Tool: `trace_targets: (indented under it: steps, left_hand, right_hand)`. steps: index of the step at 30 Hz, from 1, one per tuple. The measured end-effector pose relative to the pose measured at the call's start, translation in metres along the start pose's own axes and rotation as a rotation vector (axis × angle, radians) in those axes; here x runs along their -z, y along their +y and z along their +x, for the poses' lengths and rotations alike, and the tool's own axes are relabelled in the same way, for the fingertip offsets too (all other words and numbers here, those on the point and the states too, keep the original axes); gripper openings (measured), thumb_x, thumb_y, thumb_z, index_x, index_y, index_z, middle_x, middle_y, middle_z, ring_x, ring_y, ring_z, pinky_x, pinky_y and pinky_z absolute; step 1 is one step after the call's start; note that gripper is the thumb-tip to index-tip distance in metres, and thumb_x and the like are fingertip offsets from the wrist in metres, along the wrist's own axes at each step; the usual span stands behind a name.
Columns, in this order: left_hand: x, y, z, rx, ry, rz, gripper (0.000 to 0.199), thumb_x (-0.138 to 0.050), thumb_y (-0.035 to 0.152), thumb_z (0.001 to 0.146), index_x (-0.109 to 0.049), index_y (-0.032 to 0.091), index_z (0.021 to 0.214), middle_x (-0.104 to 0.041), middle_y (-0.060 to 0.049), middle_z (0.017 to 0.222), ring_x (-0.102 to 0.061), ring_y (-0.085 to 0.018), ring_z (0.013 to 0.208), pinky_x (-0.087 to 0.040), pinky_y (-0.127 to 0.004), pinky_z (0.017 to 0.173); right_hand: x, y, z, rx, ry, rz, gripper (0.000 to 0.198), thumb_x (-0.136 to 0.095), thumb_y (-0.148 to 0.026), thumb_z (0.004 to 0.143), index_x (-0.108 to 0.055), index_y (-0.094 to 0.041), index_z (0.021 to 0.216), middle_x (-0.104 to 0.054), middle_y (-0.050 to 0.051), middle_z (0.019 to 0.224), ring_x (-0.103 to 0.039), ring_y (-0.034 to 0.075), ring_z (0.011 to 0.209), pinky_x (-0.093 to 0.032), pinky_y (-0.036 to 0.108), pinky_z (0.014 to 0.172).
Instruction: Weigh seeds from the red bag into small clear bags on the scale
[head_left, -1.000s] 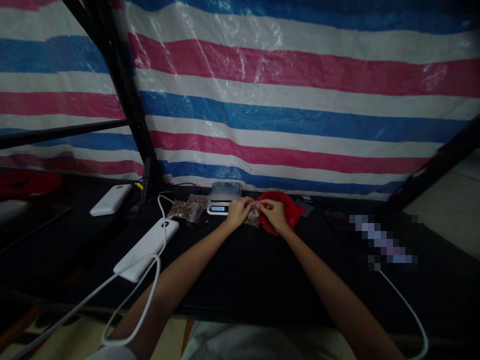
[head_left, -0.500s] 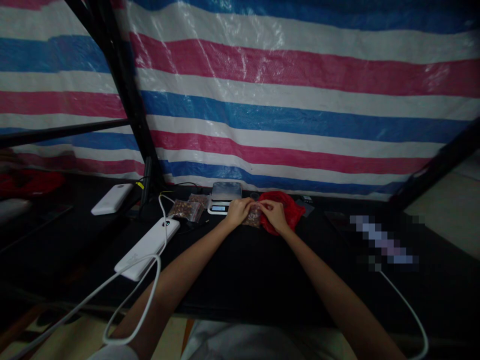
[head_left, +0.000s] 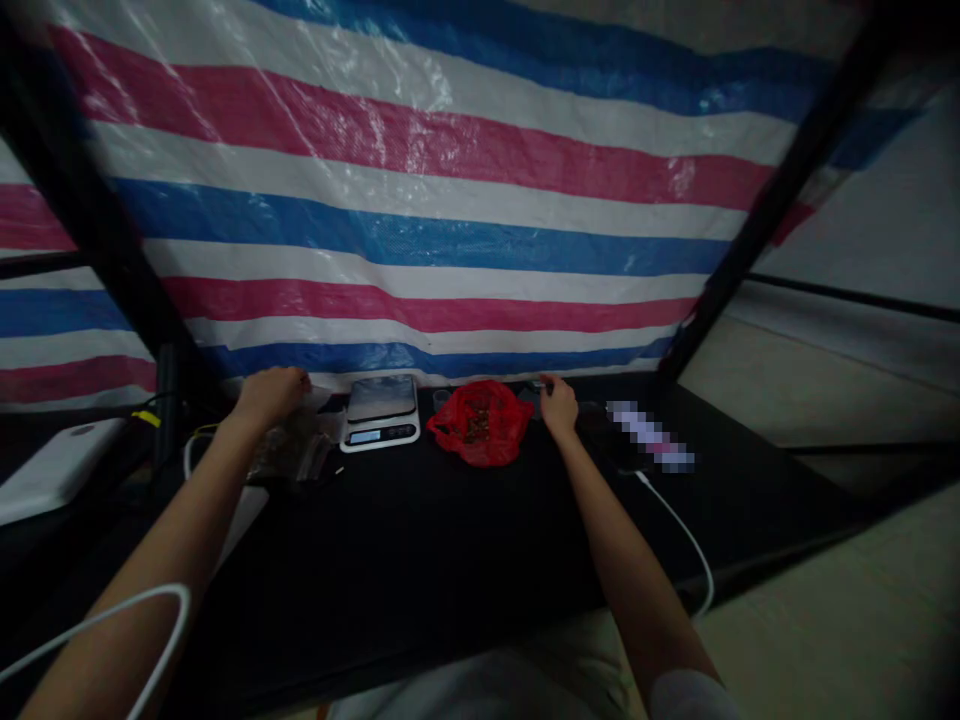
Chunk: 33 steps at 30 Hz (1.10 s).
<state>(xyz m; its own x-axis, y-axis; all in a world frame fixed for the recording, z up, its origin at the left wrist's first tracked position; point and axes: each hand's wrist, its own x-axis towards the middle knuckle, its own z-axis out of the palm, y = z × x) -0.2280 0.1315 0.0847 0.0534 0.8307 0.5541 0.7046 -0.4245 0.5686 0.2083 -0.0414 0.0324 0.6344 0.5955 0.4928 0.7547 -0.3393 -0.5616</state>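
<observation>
My left hand (head_left: 271, 395) is at the left over the filled zip bags (head_left: 281, 452), its fingers closed on the top of a clear zip bag (head_left: 319, 398); part of that bag is hidden. At the right, my right hand (head_left: 559, 406) has thumb and fingers drawn together at the edge of some flat clear zip bags (head_left: 529, 402). An opened red plastic bag (head_left: 510, 440) with small brown pieces inside stands between the hands. Left of it is a white digital scale (head_left: 380, 432) with a lit display and a bare weighing plate.
A white power bank (head_left: 60, 468) lies far left, and another white one (head_left: 241, 520) is partly under my left forearm. White cables (head_left: 686, 530) cross both sides. A blurred-out phone-like item (head_left: 649, 436) lies right. Black posts (head_left: 780, 190) and a striped sheet (head_left: 465, 230) stand behind the black table.
My hands have parted from the filled zip bag they held together. The left went to the bag pile, the right past the red bag to the flat bags. The view turned right.
</observation>
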Motion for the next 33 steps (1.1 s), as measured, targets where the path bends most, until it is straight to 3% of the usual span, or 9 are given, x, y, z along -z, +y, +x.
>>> trace_targets:
  steps: [3, 5, 7, 12, 16, 20, 23, 26, 33]
  left_hand:
    - [-0.015, -0.003, -0.018, -0.130, -0.041, 0.168, 0.013, -0.057, 0.025, 0.069, -0.057, 0.018, 0.058, -0.055, -0.001, 0.063, -0.051, -0.027, 0.093, -0.018, -0.058, 0.096]
    - [-0.025, 0.015, -0.029, -0.231, 0.087, 0.290, 0.010, -0.051, 0.021, 0.073, -0.060, 0.019, 0.077, -0.058, -0.006, 0.094, -0.043, -0.030, 0.108, -0.012, -0.056, 0.099]
    - [-0.034, 0.043, -0.035, -0.268, 0.201, 0.296, 0.019, -0.045, 0.019, 0.078, -0.060, 0.020, 0.090, -0.053, -0.008, 0.110, -0.040, -0.029, 0.110, -0.015, -0.052, 0.100]
    - [-0.070, 0.119, -0.056, -0.379, 0.006, 0.125, 0.019, -0.045, 0.020, 0.080, -0.061, 0.020, 0.090, -0.059, -0.006, 0.101, -0.048, -0.025, 0.096, -0.032, -0.042, 0.088]
    - [-0.110, 0.147, -0.068, -0.387, -0.149, -0.109, 0.022, -0.043, 0.016, 0.079, -0.064, 0.020, 0.085, -0.063, -0.004, 0.092, -0.053, -0.020, 0.093, -0.038, -0.034, 0.085]
    - [-0.124, 0.134, -0.053, -0.203, -0.076, -0.317, 0.023, -0.041, 0.017, 0.079, -0.064, 0.017, 0.084, -0.064, -0.005, 0.089, -0.057, -0.017, 0.083, -0.042, -0.029, 0.080]
    - [-0.110, 0.110, -0.038, -0.094, 0.039, -0.465, 0.027, -0.040, 0.029, 0.084, -0.062, 0.015, 0.092, -0.064, -0.004, 0.082, -0.057, -0.015, 0.076, -0.043, -0.026, 0.073]
    - [-0.094, 0.089, -0.033, -0.044, 0.093, -0.503, 0.035, -0.037, 0.040, 0.085, -0.061, 0.015, 0.088, -0.061, -0.002, 0.074, -0.056, -0.013, 0.070, -0.042, -0.023, 0.068]
    - [-0.107, 0.071, -0.040, -0.124, -0.213, -0.464, 0.031, -0.052, 0.045, 0.075, -0.063, 0.016, 0.078, -0.064, -0.004, 0.080, -0.057, -0.015, 0.076, -0.042, -0.024, 0.071]
  right_hand:
    - [-0.005, 0.011, -0.001, 0.016, -0.161, -0.175, 0.035, -0.055, -0.021, 0.074, -0.059, -0.018, 0.108, -0.058, 0.015, 0.108, -0.049, 0.030, 0.102, -0.038, 0.040, 0.080]
    - [-0.010, 0.016, -0.001, -0.005, -0.245, -0.164, 0.036, -0.060, -0.026, 0.071, -0.062, -0.017, 0.106, -0.058, 0.017, 0.107, -0.050, 0.032, 0.102, -0.039, 0.041, 0.080]
    - [-0.014, 0.022, 0.000, -0.014, -0.278, -0.119, 0.032, -0.062, -0.028, 0.069, -0.065, -0.016, 0.099, -0.058, 0.017, 0.104, -0.053, 0.030, 0.097, -0.040, 0.039, 0.078]
    - [-0.021, 0.034, 0.006, 0.017, -0.252, 0.016, 0.014, -0.063, -0.018, 0.063, -0.069, -0.015, 0.076, -0.065, 0.010, 0.082, -0.061, 0.021, 0.077, -0.043, 0.029, 0.069]
    - [-0.022, 0.038, 0.009, 0.022, -0.206, 0.154, 0.003, -0.066, -0.017, 0.054, -0.064, -0.018, 0.052, -0.063, 0.002, 0.056, -0.059, 0.016, 0.058, -0.044, 0.026, 0.060]
    - [-0.013, 0.035, 0.013, -0.049, -0.064, 0.261, 0.008, -0.065, -0.025, 0.057, -0.063, -0.017, 0.053, -0.063, 0.004, 0.055, -0.057, 0.018, 0.053, -0.044, 0.028, 0.056]
    - [-0.007, 0.016, 0.016, -0.107, 0.083, 0.348, 0.025, -0.056, -0.031, 0.068, -0.066, -0.010, 0.076, -0.067, 0.012, 0.075, -0.059, 0.020, 0.064, -0.044, 0.030, 0.061]
    - [-0.018, -0.026, 0.010, -0.078, 0.116, 0.459, 0.035, -0.050, -0.034, 0.074, -0.063, -0.006, 0.091, -0.066, 0.015, 0.088, -0.059, 0.019, 0.073, -0.045, 0.028, 0.066]
    - [-0.087, -0.146, -0.035, 0.239, -0.118, 0.748, 0.016, -0.054, -0.029, 0.074, -0.062, -0.015, 0.075, -0.065, 0.007, 0.079, -0.059, 0.015, 0.071, -0.046, 0.025, 0.068]
